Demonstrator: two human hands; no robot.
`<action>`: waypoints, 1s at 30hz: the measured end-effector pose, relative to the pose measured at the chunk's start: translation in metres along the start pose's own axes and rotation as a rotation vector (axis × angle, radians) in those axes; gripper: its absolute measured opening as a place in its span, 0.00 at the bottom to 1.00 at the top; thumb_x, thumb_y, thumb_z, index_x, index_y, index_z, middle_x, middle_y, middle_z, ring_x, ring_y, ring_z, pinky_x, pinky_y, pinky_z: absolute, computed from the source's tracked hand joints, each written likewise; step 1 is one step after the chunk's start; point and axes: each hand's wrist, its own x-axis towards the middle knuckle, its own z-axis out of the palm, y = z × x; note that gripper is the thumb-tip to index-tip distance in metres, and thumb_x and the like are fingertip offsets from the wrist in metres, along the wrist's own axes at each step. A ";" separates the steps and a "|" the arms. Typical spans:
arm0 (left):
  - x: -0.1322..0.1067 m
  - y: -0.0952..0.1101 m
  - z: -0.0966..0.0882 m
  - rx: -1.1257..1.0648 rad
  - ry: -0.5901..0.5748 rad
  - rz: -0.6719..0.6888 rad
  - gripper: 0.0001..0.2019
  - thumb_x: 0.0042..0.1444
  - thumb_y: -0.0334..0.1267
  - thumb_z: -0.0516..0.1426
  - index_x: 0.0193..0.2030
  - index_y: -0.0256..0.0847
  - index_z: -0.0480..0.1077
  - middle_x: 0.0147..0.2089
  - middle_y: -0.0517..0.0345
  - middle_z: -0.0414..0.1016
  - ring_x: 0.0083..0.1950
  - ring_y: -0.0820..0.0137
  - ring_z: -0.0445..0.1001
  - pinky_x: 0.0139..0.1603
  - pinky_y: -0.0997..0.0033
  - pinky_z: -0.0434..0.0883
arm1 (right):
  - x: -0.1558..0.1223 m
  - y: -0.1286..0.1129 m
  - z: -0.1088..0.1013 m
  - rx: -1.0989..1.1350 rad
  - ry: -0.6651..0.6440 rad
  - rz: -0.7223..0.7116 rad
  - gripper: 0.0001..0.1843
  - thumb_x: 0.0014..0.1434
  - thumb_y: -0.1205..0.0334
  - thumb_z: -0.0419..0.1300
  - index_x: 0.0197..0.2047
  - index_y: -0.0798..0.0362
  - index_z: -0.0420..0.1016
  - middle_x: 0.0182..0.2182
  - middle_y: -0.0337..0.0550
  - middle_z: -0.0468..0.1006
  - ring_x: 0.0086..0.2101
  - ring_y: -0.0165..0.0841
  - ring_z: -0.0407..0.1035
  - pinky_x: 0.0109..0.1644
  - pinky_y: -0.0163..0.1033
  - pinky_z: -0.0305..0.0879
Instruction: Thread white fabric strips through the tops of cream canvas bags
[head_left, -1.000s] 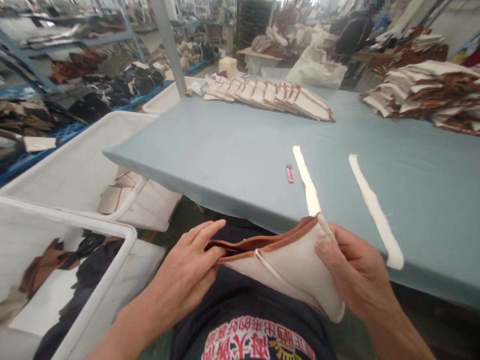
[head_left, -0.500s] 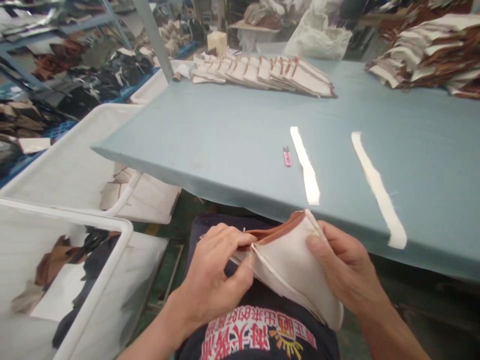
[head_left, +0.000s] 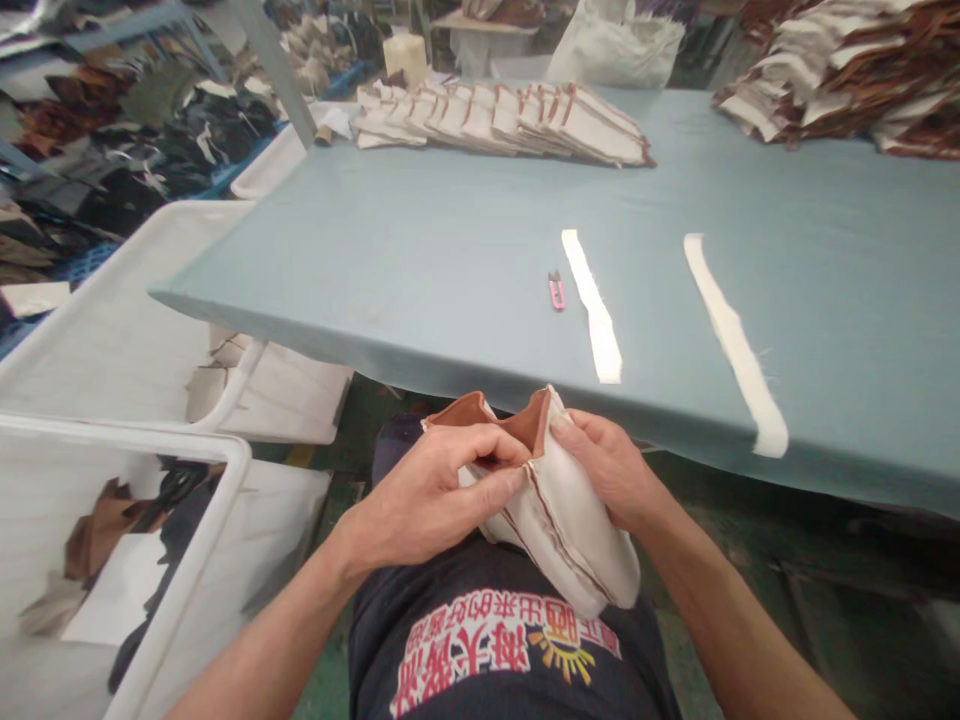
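Observation:
Above my lap I hold a sewn white-and-brown piece (head_left: 577, 535), off-white outside and brown inside, with a seam running down it; its exact kind I cannot make out. My left hand (head_left: 442, 490) pinches the near rim at the seam, thumb outside and fingers reaching into the opening. My right hand (head_left: 604, 465) grips the right side near the top corner, thumb on the white face and the other fingers partly hidden. The piece's mouth gapes toward the table edge. Pink thread snips (head_left: 556, 292) lie on the table beyond my hands.
On the blue-green table (head_left: 420, 250) lie a short white strip (head_left: 592, 305) and a longer white strip (head_left: 735, 345). A row of similar white-and-brown pieces (head_left: 495, 118) lies at the back, with a bigger pile (head_left: 832, 80) at right. White bins (head_left: 240, 470) stand at left.
The piece has turned and its mouth has spread wider, showing more brown inside. Both hands keep hold, and my right hand has moved left and up. The whole view has shifted slightly.

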 end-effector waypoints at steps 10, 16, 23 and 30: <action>0.002 0.029 -0.019 0.089 0.000 0.058 0.08 0.68 0.34 0.56 0.40 0.38 0.77 0.36 0.60 0.80 0.34 0.74 0.72 0.32 0.78 0.66 | -0.028 -0.060 0.006 -0.403 0.071 -0.677 0.06 0.56 0.63 0.63 0.39 0.50 0.72 0.32 0.38 0.78 0.32 0.32 0.71 0.38 0.38 0.69; 0.000 0.028 -0.018 0.069 0.037 0.061 0.09 0.68 0.35 0.57 0.38 0.37 0.78 0.33 0.61 0.78 0.33 0.75 0.72 0.34 0.78 0.66 | -0.030 -0.073 0.018 -0.259 -0.088 -0.517 0.05 0.59 0.64 0.61 0.33 0.51 0.68 0.27 0.34 0.73 0.27 0.28 0.67 0.32 0.33 0.65; -0.006 0.023 -0.019 0.052 0.009 0.013 0.10 0.67 0.35 0.57 0.37 0.36 0.78 0.31 0.61 0.76 0.31 0.75 0.69 0.30 0.77 0.64 | -0.025 -0.067 0.015 -0.237 -0.235 -0.377 0.08 0.63 0.58 0.60 0.34 0.51 0.68 0.28 0.36 0.71 0.29 0.29 0.65 0.32 0.34 0.63; -0.009 0.019 -0.023 0.039 -0.041 0.030 0.12 0.69 0.35 0.53 0.41 0.37 0.78 0.33 0.59 0.77 0.32 0.73 0.69 0.34 0.76 0.66 | -0.027 -0.067 0.019 -0.320 -0.187 -0.409 0.08 0.64 0.61 0.58 0.33 0.50 0.66 0.28 0.36 0.71 0.29 0.29 0.64 0.31 0.34 0.61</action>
